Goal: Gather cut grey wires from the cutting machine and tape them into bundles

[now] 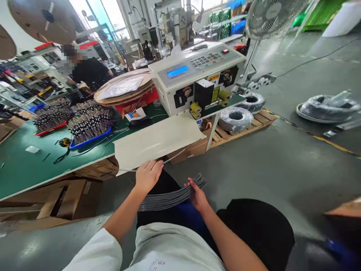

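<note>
My left hand is gripping one cable, seemingly closed, beside the pale tray; my right hand is curling around the bundle near its end, holding the strands together before me.

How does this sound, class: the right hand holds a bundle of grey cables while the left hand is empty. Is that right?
Not quite: the left hand is not empty; the head view shows it holding a single cable. The right hand does hold a bundle of grey cables.
</note>
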`<action>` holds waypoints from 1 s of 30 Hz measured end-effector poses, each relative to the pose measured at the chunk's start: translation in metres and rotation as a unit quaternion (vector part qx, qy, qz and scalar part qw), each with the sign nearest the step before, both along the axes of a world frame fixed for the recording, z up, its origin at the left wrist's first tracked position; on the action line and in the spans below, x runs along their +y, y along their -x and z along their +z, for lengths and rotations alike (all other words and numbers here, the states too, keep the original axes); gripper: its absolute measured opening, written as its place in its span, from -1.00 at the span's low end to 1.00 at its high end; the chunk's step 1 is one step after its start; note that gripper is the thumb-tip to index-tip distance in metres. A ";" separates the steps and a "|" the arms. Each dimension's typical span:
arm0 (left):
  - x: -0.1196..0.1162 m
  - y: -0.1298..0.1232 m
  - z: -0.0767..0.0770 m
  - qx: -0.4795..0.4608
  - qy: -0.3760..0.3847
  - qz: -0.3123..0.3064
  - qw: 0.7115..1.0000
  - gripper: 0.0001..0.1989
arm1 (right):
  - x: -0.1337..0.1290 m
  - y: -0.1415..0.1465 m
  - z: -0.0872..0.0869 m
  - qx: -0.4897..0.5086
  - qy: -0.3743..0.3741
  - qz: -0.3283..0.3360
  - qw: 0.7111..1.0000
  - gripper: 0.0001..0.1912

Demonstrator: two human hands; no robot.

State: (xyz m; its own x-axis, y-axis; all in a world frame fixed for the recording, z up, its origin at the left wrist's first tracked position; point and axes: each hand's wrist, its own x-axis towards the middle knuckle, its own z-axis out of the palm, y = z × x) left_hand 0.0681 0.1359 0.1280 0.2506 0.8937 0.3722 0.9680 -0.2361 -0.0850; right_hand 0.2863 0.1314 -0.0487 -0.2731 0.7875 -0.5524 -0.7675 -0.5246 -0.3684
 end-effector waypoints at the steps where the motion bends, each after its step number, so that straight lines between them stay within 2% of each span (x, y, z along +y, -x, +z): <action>1: -0.013 -0.002 -0.008 0.007 0.011 -0.011 1.000 -0.71 | 0.000 0.001 0.001 0.000 0.000 -0.001 1.000 -0.63; 4: -0.050 -0.011 -0.037 0.010 0.083 -0.025 0.996 -0.72 | 0.000 0.002 0.003 -0.001 0.002 -0.010 1.000 -0.63; 7: -0.076 -0.020 -0.066 -0.001 0.156 -0.008 0.988 -0.71 | -0.003 0.003 0.001 -0.004 0.010 -0.017 1.000 -0.66; 9: -0.086 -0.023 -0.079 -0.006 0.182 0.008 0.983 -0.69 | -0.006 0.004 -0.001 -0.004 0.009 -0.016 1.000 -0.68; 11: -0.090 -0.022 -0.085 -0.010 0.191 0.018 0.981 -0.69 | -0.009 0.003 -0.003 0.001 -0.002 -0.014 1.000 -0.70; 19: -0.089 -0.018 -0.083 -0.004 0.206 -0.012 0.979 -0.70 | -0.013 0.002 -0.004 0.010 -0.019 -0.008 1.000 -0.68; 23: -0.090 -0.012 -0.074 0.015 0.203 -0.016 0.979 -0.69 | -0.014 0.004 -0.005 0.026 -0.021 -0.013 0.999 -0.74; 27: -0.100 0.017 -0.054 0.027 0.180 0.003 0.983 -0.63 | -0.016 0.006 -0.007 0.021 -0.003 -0.033 0.999 -0.74; 30: -0.110 0.055 -0.057 0.007 0.148 0.040 0.988 -0.56 | -0.017 0.008 -0.010 0.027 -0.004 -0.041 0.999 -0.75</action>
